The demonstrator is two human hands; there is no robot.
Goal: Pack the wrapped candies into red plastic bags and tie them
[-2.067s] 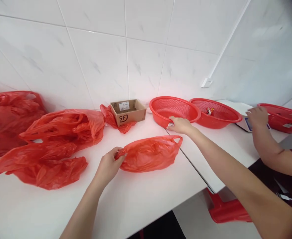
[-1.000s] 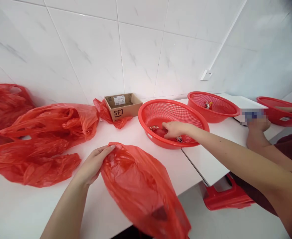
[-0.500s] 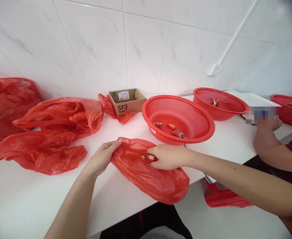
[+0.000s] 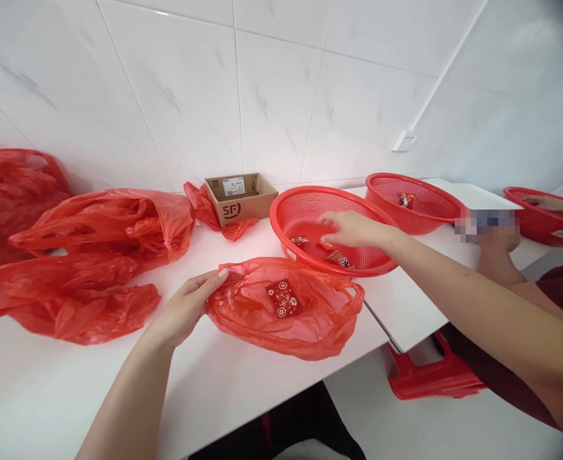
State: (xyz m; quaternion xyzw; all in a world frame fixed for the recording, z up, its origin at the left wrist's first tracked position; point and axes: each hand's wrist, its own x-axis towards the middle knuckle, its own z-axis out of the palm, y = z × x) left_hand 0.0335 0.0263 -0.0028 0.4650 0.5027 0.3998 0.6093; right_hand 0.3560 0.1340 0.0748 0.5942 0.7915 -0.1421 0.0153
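Observation:
My left hand [image 4: 190,303] pinches the left rim of a red plastic bag [image 4: 319,326], which lies with its mouth spread on the white table. A small dark red packet [image 4: 282,298] with a white flower pattern shows inside the bag. My right hand [image 4: 351,228] reaches over the nearest red plastic basket [image 4: 285,214], fingers apart and holding nothing that I can see. Several small packets lie on the basket's bottom, among them a brown-and-white one [image 4: 299,240], a red one [image 4: 326,245] partly under my fingers, and a dark one with white lettering [image 4: 339,259].
Crumpled red bags [image 4: 99,255] cover the table's left side. A cardboard box [image 4: 243,198] stands by the wall. Behind is a second red basket [image 4: 415,214] with packets; a third basket [image 4: 549,220] is at a co-worker's hands [image 4: 499,237]. A red stool [image 4: 434,377] stands below.
My right hand took the red packet from the basket into the bag, let go of it there, and moved back over the basket. My left hand kept its hold on the bag's rim.

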